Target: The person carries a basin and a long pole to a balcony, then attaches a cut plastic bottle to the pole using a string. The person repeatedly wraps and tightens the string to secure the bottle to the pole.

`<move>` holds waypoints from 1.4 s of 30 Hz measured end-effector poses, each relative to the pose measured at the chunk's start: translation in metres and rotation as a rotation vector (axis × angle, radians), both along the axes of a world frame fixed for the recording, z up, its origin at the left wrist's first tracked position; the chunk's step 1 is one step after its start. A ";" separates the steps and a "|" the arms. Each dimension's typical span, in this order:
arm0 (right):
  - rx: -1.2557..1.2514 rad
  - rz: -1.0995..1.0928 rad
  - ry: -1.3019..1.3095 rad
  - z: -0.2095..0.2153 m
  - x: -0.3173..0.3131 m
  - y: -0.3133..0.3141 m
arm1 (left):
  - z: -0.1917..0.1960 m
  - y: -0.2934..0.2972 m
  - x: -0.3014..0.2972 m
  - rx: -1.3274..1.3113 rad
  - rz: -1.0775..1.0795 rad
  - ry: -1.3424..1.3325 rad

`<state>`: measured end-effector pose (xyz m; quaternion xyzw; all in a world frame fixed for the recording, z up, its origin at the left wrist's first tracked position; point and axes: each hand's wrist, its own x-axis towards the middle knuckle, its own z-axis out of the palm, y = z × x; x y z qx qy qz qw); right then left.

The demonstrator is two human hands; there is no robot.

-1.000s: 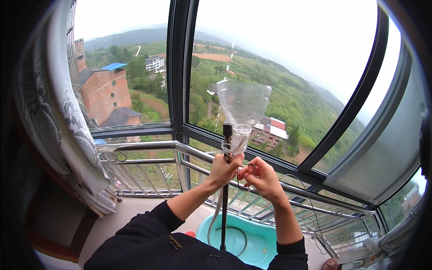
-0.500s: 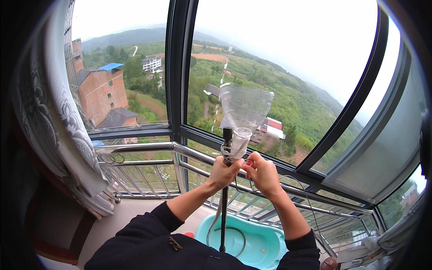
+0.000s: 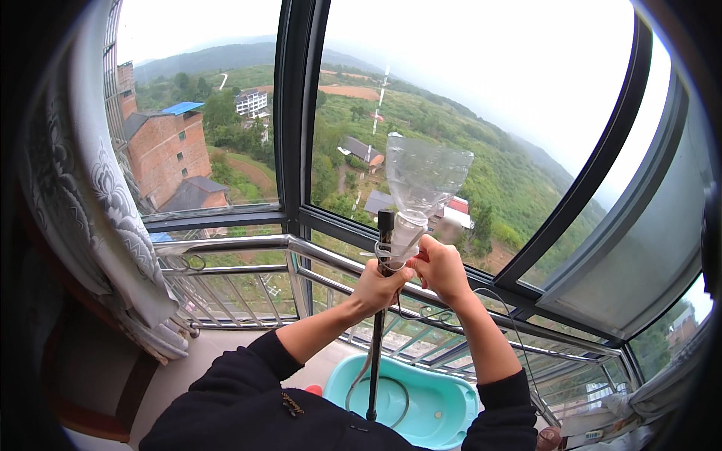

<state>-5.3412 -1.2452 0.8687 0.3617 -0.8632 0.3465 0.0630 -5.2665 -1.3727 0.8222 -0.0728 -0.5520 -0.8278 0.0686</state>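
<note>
A clear cut-off plastic bottle (image 3: pixel 423 180) points neck-down against the top of a thin black pole (image 3: pixel 378 331), with pale wire wound around the neck and pole. My left hand (image 3: pixel 378 286) grips the pole just below the bottle neck. My right hand (image 3: pixel 440 267) is closed on the neck and the wire beside it. A loose end of wire (image 3: pixel 511 331) trails off to the right. The pole's lower end reaches down over a turquoise tub (image 3: pixel 421 402).
A dark window frame post (image 3: pixel 295 113) stands just behind my hands, with a metal railing (image 3: pixel 226 244) below it. A patterned curtain (image 3: pixel 98 218) hangs at the left. An open window sash (image 3: pixel 639 248) slants at the right. Small containers sit at the lower right.
My hands have shifted slightly on the bottle neck, and the bottle has tilted a little. The pole stays upright.
</note>
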 end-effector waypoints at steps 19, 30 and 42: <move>0.149 -0.022 -0.041 0.019 0.050 0.026 | 0.002 -0.004 0.002 0.065 -0.212 -0.062; -0.373 -0.257 0.680 0.003 0.077 0.013 | -0.005 -0.008 -0.002 0.175 -0.357 0.170; -0.600 -0.299 0.516 -0.089 0.146 -0.005 | -0.002 -0.003 -0.004 -0.190 -0.094 0.271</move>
